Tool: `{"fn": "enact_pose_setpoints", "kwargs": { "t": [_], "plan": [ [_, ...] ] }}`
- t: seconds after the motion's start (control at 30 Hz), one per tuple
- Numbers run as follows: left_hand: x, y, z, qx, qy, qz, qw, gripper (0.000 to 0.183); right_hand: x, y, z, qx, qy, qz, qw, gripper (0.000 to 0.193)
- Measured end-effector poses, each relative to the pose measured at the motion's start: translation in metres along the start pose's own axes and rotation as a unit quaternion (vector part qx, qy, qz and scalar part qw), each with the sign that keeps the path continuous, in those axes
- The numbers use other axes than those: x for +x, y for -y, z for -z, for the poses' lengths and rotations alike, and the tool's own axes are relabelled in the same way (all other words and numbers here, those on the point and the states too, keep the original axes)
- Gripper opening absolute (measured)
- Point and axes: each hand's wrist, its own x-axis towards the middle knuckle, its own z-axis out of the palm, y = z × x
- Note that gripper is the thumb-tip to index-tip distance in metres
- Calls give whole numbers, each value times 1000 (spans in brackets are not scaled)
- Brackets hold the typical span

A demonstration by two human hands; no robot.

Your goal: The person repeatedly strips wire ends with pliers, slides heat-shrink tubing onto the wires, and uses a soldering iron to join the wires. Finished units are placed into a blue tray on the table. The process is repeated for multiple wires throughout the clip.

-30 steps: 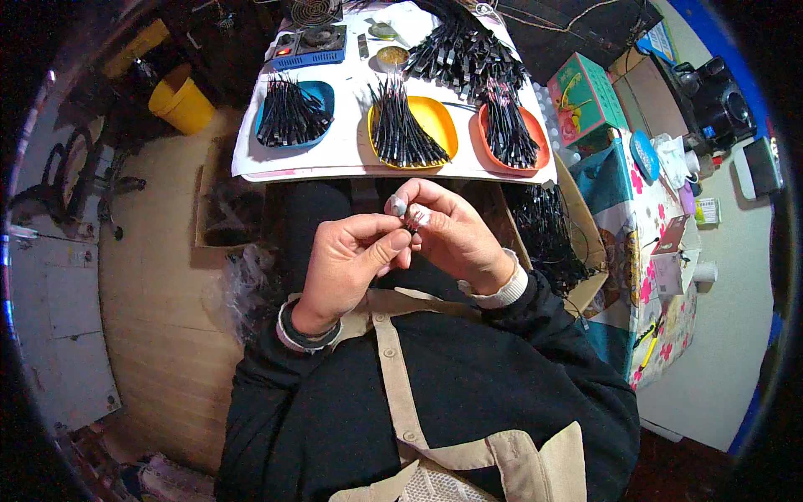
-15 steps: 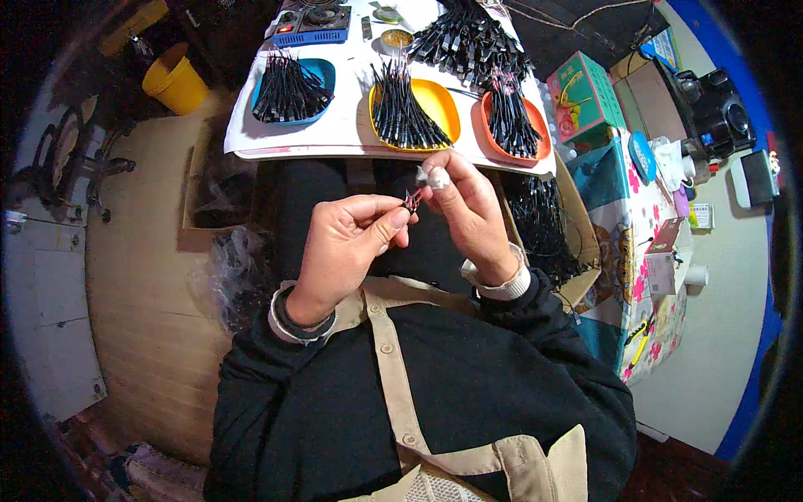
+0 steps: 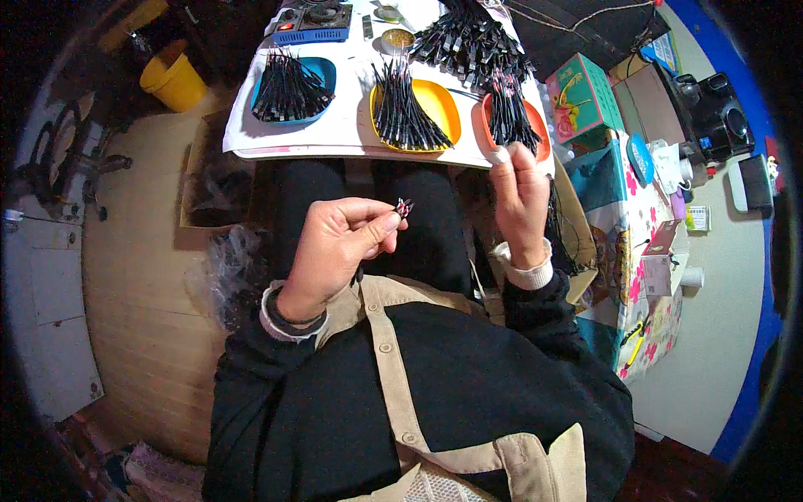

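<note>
Nearest is the person's black top (image 3: 335, 402), with a buttoned beige strip (image 3: 386, 351) running down its front. Beyond it, the left hand (image 3: 336, 244) is raised over the dark-trousered legs (image 3: 422, 222), its thumb and index finger clamped on a small bunch of wire ends (image 3: 404, 207), black with red and white tips, which poke out past the fingers. The right hand (image 3: 523, 205) reaches farther forward, thumb and fingers drawn together at the front of the orange tray (image 3: 545, 138); whether they grip anything or touch the tray cannot be told. Below and beside that hand stands an open cardboard box (image 3: 579, 217). On the white tabletop (image 3: 347, 130) three trays stand in a row near the front edge: the orange one at the right, a yellow one (image 3: 442, 102) in the middle and a blue one (image 3: 329, 74) at the left, each bearing a fanned bundle of black cables (image 3: 406, 115). Behind them lie a larger cable heap (image 3: 473, 52), a round dish (image 3: 396, 39) and a blue-sided burner (image 3: 311, 35).
</note>
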Motion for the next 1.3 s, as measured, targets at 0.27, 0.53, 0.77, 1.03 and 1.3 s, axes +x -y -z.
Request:
{"fn": "enact_pose_setpoints", "kwargs": {
  "t": [0.27, 0.53, 0.77, 1.03, 1.3],
  "plan": [
    [-7, -7, -6, -10, 51, 45, 998, 11, -18, 15, 22, -22, 244, 262, 934, 36],
    [-10, -9, -8, -3, 77, 70, 995, 13, -9, 27, 13, -2, 222, 430, 875, 29],
    [-8, 3, -20, 284, -28, -204, 936, 13, -18, 13, 0, 36, 278, 229, 932, 14],
    [4, 10, -14, 387, -14, -259, 885, 10, -18, -3, -3, 261, 339, -57, 902, 17],
    [-2, 10, -14, 168, 25, -108, 979, 14, -21, 9, 6, -96, 156, 437, 880, 27]
  ]
}}
